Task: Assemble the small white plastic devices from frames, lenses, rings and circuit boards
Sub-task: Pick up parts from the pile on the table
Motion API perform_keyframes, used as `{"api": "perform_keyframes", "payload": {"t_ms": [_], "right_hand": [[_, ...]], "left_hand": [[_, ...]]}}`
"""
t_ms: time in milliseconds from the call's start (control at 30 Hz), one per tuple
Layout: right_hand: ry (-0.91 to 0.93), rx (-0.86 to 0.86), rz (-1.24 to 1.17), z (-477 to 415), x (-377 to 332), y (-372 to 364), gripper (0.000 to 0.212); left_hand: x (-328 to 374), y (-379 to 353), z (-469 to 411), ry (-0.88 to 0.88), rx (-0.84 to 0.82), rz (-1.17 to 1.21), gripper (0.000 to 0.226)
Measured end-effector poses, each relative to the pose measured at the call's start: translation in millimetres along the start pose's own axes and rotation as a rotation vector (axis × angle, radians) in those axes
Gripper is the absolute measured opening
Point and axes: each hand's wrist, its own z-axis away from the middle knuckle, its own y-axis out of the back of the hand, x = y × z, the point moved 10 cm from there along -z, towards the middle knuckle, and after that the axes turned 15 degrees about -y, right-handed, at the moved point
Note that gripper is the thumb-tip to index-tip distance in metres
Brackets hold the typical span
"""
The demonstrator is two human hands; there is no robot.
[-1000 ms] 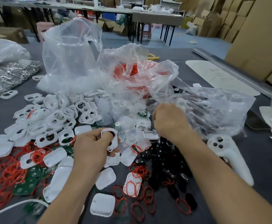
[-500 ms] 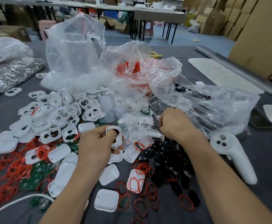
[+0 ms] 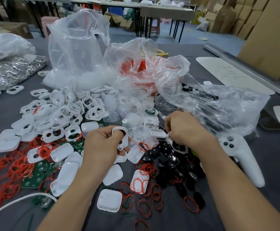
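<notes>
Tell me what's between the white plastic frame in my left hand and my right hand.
Head view: between the white plastic frame and the right hand lie cloudy clear plastic lenses, a small white plastic shell and a red rubber ring.

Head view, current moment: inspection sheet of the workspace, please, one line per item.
Surface: grey table, mostly covered with parts.
Job's things: white frames, red rings and green circuit boards heaped at left; black parts in the middle; white covers scattered near the front.
Clutter: clear plastic bags behind the heaps; white controller at right; silver bag far left.
Hands: left hand grips a white frame; right hand is curled over the black parts, and what it holds is hidden.
Cables: white cable at lower left.
Surroundings: cardboard boxes at right; other tables behind.
</notes>
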Motion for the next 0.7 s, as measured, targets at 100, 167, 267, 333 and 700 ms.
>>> {"api": "perform_keyframes", "payload": {"t_ms": [100,167,267,333,700], "right_hand": [[-0.018,0.024,-0.236,9,4,12,0.031],[-0.019,0.051,-0.614,22,3,24,0.024],[0.030,-0.144,-1.197,46,-24,11,0.025],[0.065,-0.239,-1.324,57,-49,-4,0.027],[0.106,-0.390,-1.448,69,-55,-26,0.029]], "left_hand": [[-2,-1,2,0.008,0.005,0.017,0.023],[-3,-2,3,0.023,0.011,0.051,0.023],[-4,-6,3,0.039,0.017,0.123,0.026],[-5,-8,3,0.056,0.025,0.175,0.032],[-23,-10,6,0.253,0.049,0.390,0.015]]}}
